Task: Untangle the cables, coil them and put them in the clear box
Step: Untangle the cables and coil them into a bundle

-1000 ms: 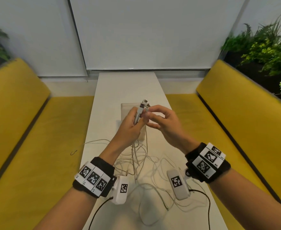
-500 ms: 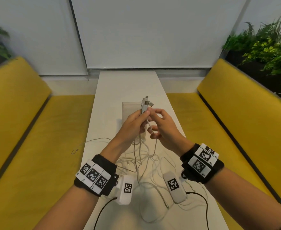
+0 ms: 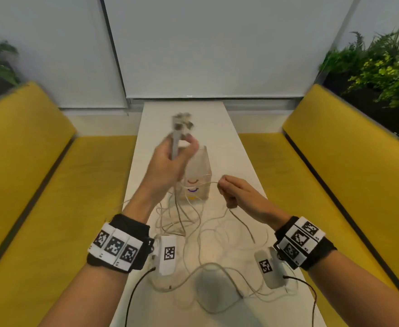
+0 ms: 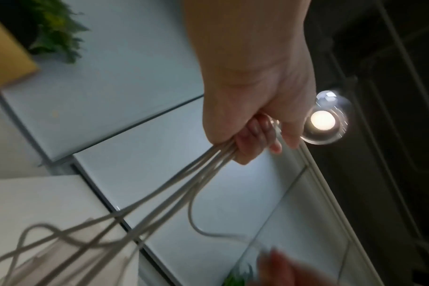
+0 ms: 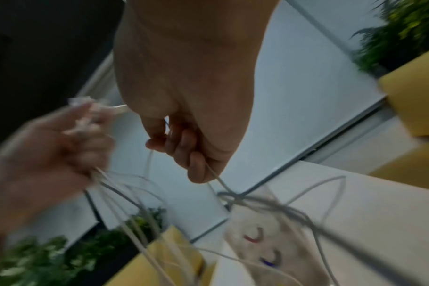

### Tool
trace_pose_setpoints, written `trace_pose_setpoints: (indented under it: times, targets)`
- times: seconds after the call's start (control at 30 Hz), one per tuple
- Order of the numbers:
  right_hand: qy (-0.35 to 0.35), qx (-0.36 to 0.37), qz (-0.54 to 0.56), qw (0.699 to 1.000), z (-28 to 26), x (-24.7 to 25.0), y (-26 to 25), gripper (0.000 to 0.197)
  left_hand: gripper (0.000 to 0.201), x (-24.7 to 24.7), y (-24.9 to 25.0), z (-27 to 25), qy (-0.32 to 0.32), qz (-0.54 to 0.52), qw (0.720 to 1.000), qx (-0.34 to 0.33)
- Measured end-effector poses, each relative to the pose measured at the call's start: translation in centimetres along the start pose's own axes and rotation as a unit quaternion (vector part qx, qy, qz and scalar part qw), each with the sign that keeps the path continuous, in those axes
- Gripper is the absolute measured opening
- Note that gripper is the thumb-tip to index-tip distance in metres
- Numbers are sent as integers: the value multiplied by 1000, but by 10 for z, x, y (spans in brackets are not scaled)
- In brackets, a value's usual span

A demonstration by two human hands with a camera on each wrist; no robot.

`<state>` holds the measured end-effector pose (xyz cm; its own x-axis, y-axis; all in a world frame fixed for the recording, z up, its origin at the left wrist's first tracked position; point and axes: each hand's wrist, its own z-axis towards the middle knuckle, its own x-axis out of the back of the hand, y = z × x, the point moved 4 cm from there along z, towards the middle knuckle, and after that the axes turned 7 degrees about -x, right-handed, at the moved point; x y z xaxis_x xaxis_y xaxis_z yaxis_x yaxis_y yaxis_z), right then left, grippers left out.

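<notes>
My left hand (image 3: 170, 161) grips the bundled white cables (image 4: 174, 189) below their connectors; my right hand (image 3: 238, 194) pinches one thin strand near the clear box (image 3: 199, 175).

Long white desk (image 3: 219, 128), with a clear box (image 3: 199, 182) and loose cables (image 3: 208, 241) lying on top.

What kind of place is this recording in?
Likely an office or cafe booth: two facing yellow upholstered benches, a narrow white table between them, drawn white roller blinds behind, green leafy plants alongside.
</notes>
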<state>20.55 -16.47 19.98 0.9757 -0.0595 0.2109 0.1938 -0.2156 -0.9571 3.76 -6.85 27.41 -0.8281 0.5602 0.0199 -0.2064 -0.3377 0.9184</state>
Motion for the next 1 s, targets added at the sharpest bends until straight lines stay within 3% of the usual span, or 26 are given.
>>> trace_pose_setpoints:
  times: [0.1,0.17,0.23,0.33,0.43,0.53,0.8,1.0]
  targets:
    - [-20,35,44,998,1,-11,-27,28,6,-26,-18,-9,-115,148,982,2]
    - [-32,52,66,996,0,-11,-38,27,23,-28,-26,-12,-118,161,980,24]
    - [-35,72,59,995,-4,-6,-40,25,35,-21,-30,-9,-90,156,983,41]
    - [-22,83,49,995,-9,9,-31,25,34,-10,-19,-5,-38,136,990,27]
    - [3,59,14,998,-11,27,-9,43,30,14,-8,3,96,30,995,10]
    - [34,17,-79,996,-12,41,26,50,30,29,2,6,192,-82,978,-3]
    - [94,-101,-143,980,-25,81,108,51,25,44,5,3,322,-163,933,-4]
    - [225,-200,-136,944,-33,114,141,31,35,43,0,3,331,-165,929,-8]
